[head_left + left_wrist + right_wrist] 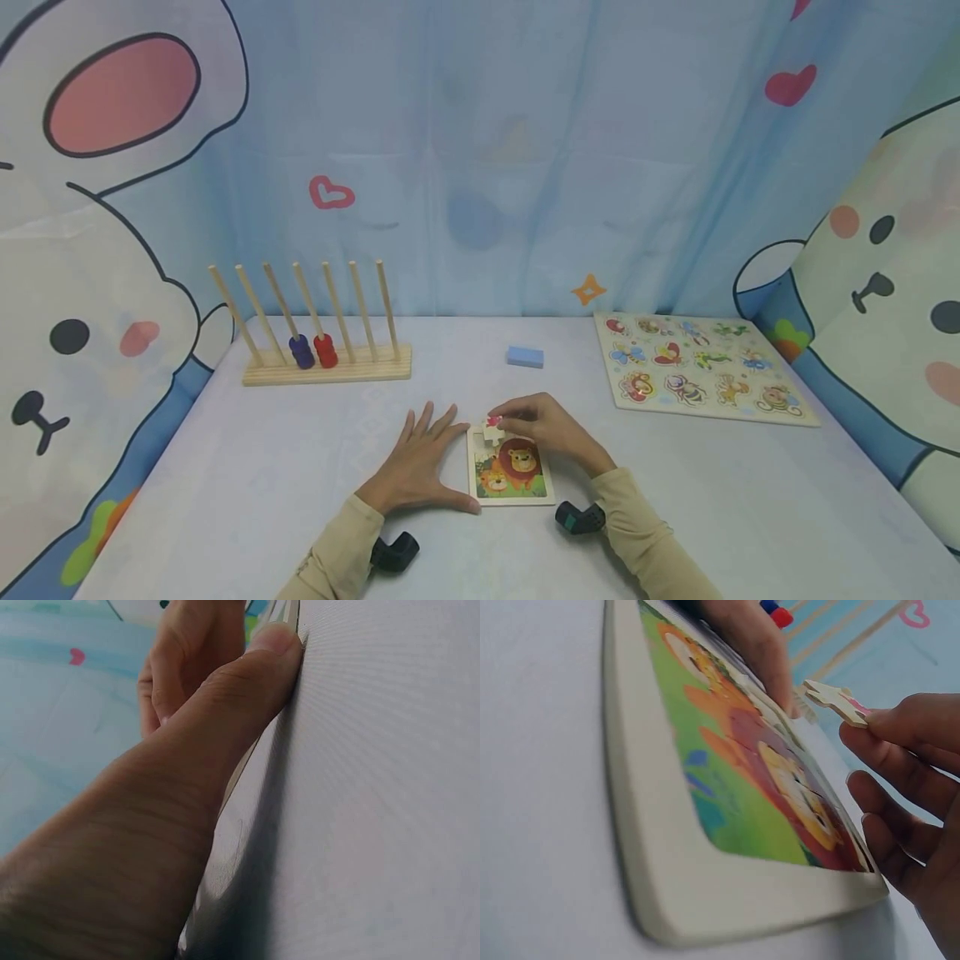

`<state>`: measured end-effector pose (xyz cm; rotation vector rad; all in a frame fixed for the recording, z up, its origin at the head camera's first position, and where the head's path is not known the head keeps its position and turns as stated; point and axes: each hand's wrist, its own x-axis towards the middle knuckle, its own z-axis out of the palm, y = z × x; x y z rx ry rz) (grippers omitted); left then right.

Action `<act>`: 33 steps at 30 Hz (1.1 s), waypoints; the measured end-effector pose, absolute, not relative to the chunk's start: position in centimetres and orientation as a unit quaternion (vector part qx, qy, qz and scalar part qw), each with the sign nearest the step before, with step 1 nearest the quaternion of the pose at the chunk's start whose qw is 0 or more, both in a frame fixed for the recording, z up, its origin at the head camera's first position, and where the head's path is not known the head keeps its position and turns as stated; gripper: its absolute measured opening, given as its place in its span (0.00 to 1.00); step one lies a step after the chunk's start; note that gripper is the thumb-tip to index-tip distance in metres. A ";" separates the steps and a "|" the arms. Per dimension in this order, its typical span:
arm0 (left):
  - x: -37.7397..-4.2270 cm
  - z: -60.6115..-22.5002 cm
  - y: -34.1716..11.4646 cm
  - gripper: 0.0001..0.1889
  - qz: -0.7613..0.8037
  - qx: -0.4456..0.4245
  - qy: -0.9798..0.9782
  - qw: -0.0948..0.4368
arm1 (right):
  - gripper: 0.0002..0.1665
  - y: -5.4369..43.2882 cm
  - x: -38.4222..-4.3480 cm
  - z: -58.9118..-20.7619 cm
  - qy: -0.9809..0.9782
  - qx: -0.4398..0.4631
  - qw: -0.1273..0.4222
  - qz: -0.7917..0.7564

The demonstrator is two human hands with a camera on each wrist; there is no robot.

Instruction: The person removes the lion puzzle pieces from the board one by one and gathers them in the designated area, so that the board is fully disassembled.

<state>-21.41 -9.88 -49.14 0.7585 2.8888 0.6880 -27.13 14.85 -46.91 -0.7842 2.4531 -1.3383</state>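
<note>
A small lion puzzle [517, 502] in a pale wooden frame lies flat on the table; its picture shows a lion and a smaller orange animal on green. My left hand [422, 467] rests at its left side with fingers spread, thumb at the lower corner and index finger near the upper one. Over the puzzle's top left part, my right hand [551, 429] pinches a jigsaw piece [492, 433] between thumb and finger. In the right wrist view the piece [836, 701] is held tilted above the frame, pale with a pink patch.
A wooden peg rack [327, 375] with blue and red beads stands at the back left. Behind the puzzle lies a blue block [525, 357]. To the right is a large board of insect and animal pictures [705, 367]. A printed curtain [480, 167] hangs behind the table.
</note>
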 end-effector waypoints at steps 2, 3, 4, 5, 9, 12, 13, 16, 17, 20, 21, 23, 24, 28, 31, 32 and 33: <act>-21.4 -49.1 -9.9 0.58 0.225 0.249 0.941 0.037 | 0.15 15.1 -26.8 -46.3 0.842 -0.258 0.118 -0.459; -21.4 -49.1 -9.9 0.58 0.226 0.250 0.941 0.036 | 0.15 15.2 -26.6 -45.9 0.843 -0.253 0.118 -0.460; -21.3 -49.0 -9.9 0.58 0.227 0.250 0.941 0.037 | 0.14 15.3 -26.3 -45.6 0.843 -0.247 0.118 -0.462; -21.3 -49.0 -9.9 0.58 0.227 0.250 0.940 0.037 | 0.14 15.5 -26.2 -45.5 0.843 -0.243 0.116 -0.466; -21.3 -48.9 -9.9 0.58 0.229 0.250 0.940 0.034 | 0.11 16.8 -26.2 -45.6 0.842 -0.227 0.102 -0.478; -21.3 -48.9 -9.9 0.58 0.230 0.250 0.940 0.034 | 0.09 18.1 -26.4 -46.3 0.843 -0.212 0.091 -0.486; -21.3 -48.9 -9.9 0.58 0.230 0.250 0.940 0.035 | 0.09 18.5 -26.3 -46.3 0.844 -0.207 0.090 -0.487; -21.2 -48.8 -9.9 0.58 0.232 0.252 0.939 0.035 | 0.10 19.9 -26.4 -46.9 0.847 -0.197 0.087 -0.486; -21.2 -48.8 -9.9 0.58 0.233 0.253 0.939 0.034 | 0.11 20.3 -26.4 -47.0 0.849 -0.195 0.087 -0.484; -21.2 -48.8 -10.0 0.58 0.235 0.255 0.937 0.032 | 0.11 21.5 -26.2 -47.3 0.854 -0.186 0.086 -0.477; -21.2 -48.8 -10.0 0.58 0.236 0.257 0.937 0.030 | 0.11 21.9 -26.2 -47.4 0.858 -0.180 0.085 -0.474; -21.2 -48.8 -10.1 0.57 0.239 0.259 0.936 0.029 | 0.11 22.5 -26.1 -47.5 0.864 -0.166 0.084 -0.467; -21.2 -48.9 -10.1 0.57 0.240 0.260 0.935 0.027 | 0.12 22.7 -26.1 -47.6 0.867 -0.160 0.083 -0.464; -21.2 -48.9 -10.2 0.57 0.241 0.266 0.933 0.021 | 0.12 23.4 -25.9 -47.8 0.876 -0.146 0.076 -0.453; -21.3 -48.9 -10.3 0.57 0.234 0.268 0.934 0.019 | 0.11 23.8 -25.7 -47.8 0.881 -0.151 0.067 -0.444; -21.3 -49.0 -10.3 0.57 0.233 0.268 0.935 0.019 | 0.11 23.9 -25.7 -47.8 0.882 -0.151 0.064 -0.441; -21.3 -48.9 -10.3 0.58 0.230 0.269 0.935 0.019 | 0.11 24.0 -25.6 -47.7 0.883 -0.152 0.063 -0.439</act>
